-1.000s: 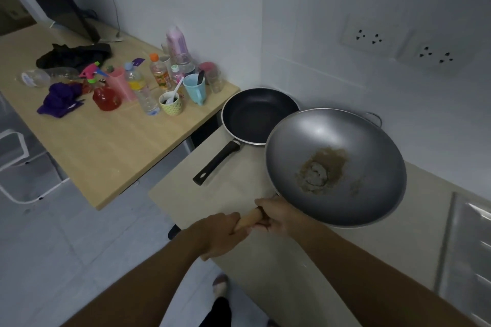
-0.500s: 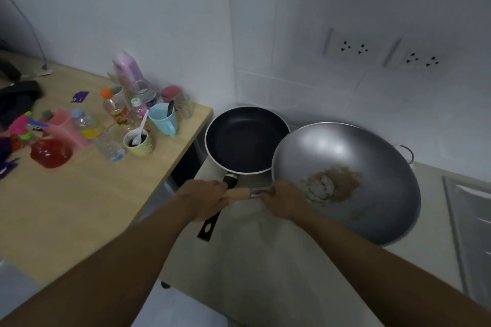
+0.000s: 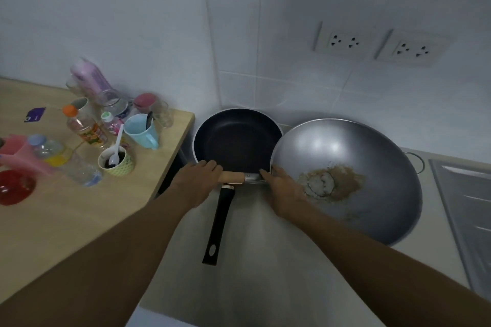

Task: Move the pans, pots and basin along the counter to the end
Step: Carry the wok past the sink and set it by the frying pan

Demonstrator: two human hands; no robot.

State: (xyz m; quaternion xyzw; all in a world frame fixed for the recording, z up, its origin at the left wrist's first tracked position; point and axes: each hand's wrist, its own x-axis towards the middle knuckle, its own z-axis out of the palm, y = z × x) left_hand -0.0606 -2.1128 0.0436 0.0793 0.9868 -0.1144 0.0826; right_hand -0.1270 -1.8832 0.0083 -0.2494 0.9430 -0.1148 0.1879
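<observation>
A large grey wok (image 3: 372, 156) with a brown worn patch in its bottom sits on the pale counter (image 3: 255, 273), its rim against a black frying pan (image 3: 236, 141) in the wall corner. The wok's wooden handle (image 3: 233, 177) points left and lies across the frying pan's black handle (image 3: 220, 220). My left hand (image 3: 195, 183) grips the wooden handle's end. My right hand (image 3: 284, 191) holds the wok where the metal neck meets the rim.
A wooden table (image 3: 79, 210) stands left of the counter with bottles, a blue cup (image 3: 140, 130), a dotted cup with a white spoon (image 3: 117, 162) and a red bowl (image 3: 13, 188). A steel sink drainer (image 3: 467, 210) lies at the right. Two wall sockets (image 3: 342, 40) are above.
The wok has moved left and back toward the corner and come down beside the frying pan. Its handle now lies over the pan's handle. My hands have spread apart along it.
</observation>
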